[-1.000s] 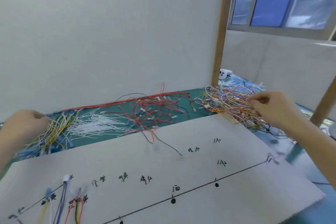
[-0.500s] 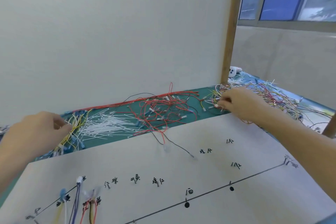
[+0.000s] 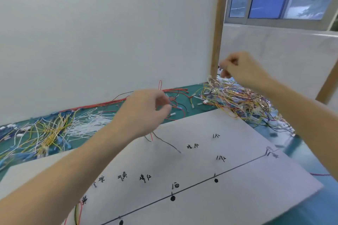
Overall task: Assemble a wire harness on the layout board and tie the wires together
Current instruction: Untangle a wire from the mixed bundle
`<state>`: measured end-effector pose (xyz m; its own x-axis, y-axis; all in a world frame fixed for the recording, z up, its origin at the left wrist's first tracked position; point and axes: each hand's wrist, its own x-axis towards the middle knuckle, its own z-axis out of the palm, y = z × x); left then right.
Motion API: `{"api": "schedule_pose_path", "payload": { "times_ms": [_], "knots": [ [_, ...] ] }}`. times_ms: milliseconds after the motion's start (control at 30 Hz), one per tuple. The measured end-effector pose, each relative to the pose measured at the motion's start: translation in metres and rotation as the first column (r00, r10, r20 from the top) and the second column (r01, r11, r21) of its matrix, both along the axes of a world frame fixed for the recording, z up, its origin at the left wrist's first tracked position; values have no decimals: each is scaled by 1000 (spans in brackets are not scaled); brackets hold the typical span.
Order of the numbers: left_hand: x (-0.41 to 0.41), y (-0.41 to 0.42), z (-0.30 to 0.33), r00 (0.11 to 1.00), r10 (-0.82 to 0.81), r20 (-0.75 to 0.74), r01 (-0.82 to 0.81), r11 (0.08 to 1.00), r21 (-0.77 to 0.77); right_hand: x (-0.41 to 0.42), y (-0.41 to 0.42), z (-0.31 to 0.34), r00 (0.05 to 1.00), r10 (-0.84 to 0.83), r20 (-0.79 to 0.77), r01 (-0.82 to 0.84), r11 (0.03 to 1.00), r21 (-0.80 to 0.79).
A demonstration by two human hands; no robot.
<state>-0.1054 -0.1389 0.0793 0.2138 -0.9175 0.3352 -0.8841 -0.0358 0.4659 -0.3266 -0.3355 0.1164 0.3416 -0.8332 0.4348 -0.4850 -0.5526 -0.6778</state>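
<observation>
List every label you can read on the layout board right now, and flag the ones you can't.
All are handwritten on the layout board:
"白", by a black dot on the drawn line.
"黄", near the left edge beside the mounted wires.
"红", second character of a pair; the first is too blurred.
The marks at and the right line end are too blurred to read.

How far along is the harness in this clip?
Early. Done: only a few coloured wires lie at the layout board's left end. In hand: the right hand, fingers curled, is raised above the mixed wire pile; the left hand reaches into the red wires. Left: the remaining marked positions are bare; no ties visible.
</observation>
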Motion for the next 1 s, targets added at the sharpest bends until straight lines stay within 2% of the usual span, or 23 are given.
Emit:
{"api": "schedule_pose_path", "payload": {
  "times_ms": [67, 133, 167, 233, 267, 333, 367, 433, 467, 533, 600, 633, 700, 767, 800, 833, 867, 900, 933, 967, 1000],
  "knots": [
    [-24, -17, -8, 991, -69, -118, 71, 997, 13, -1, 26, -3, 995, 83, -55, -84, 996, -9],
    [-47, -30, -16, 943, -152, -297, 165, 986, 19, -2, 59, -11, 987, 159, 8, -159, 987, -26],
    [-56, -34, -20, 903, -203, -380, 218, 976, -3, -1, 76, -18, 979, 200, 36, -200, 980, -7],
    [-69, -41, -26, 857, -295, -423, 301, 952, -53, -3, 105, -25, 947, 295, 129, -311, 941, 131],
    [-72, -44, -26, 826, -322, -464, 331, 941, -63, -7, 111, -23, 917, 326, 230, -379, 892, 246],
    [-75, -49, -22, 686, -324, -652, 368, 927, -73, -18, 108, -11, 814, 298, 499, -533, 726, 435],
    [-76, -52, -19, 609, -303, -733, 367, 927, -78, -25, 103, -3, 745, 240, 623, -606, 633, 481],
    [-79, -57, -14, 528, -259, -809, 318, 943, -94, -36, 93, 14, 611, 85, 787, -714, 489, 502],
    [-81, -60, -13, 511, -245, -824, 285, 953, -107, -37, 89, 20, 565, 26, 825, -740, 457, 493],
    [-90, -62, -15, 502, -250, -828, 282, 952, -117, -36, 82, 29, 490, -53, 870, -761, 461, 457],
    [-101, -63, -21, 554, -293, -779, 367, 926, -87, -31, 75, 36, 437, -98, 894, -770, 473, 428],
    [-107, -63, -23, 604, -322, -729, 413, 909, -59, -28, 74, 39, 446, -91, 890, -770, 468, 434],
    [-122, -66, -27, 697, -352, -625, 442, 897, -13, -19, 76, 40, 558, 0, 830, -748, 433, 503],
    [-139, -71, -30, 759, -312, -572, 376, 927, -8, -14, 79, 37, 702, 168, 692, -683, 434, 588],
    [-145, -73, -31, 752, -291, -592, 335, 942, -37, -15, 79, 34, 765, 241, 597, -629, 480, 612],
    [-148, -75, -32, 724, -268, -635, 296, 953, -64, -18, 78, 31, 828, 289, 480, -551, 578, 602],
    [-148, -78, -34, 696, -247, -675, 260, 962, -84, -23, 75, 28, 898, 299, 322, -433, 723, 538],
    [-144, -78, -36, 677, -229, -700, 240, 967, -84, -30, 70, 24, 959, 251, 129, -282, 871, 402],
    [-138, -78, -38, 667, -213, -714, 231, 970, -73, -39, 64, 18, 988, 144, -50, -130, 967, 217],
    [-132, -76, -39, 670, -195, -716, 225, 973, -54, -50, 59, 11, 983, 45, -178, -32, 997, 77],
    [-125, -75, -39, 674, -179, -716, 222, 974, -35, -60, 54, 1, 958, 14, -287, 0, 999, 49]
  ]
}}
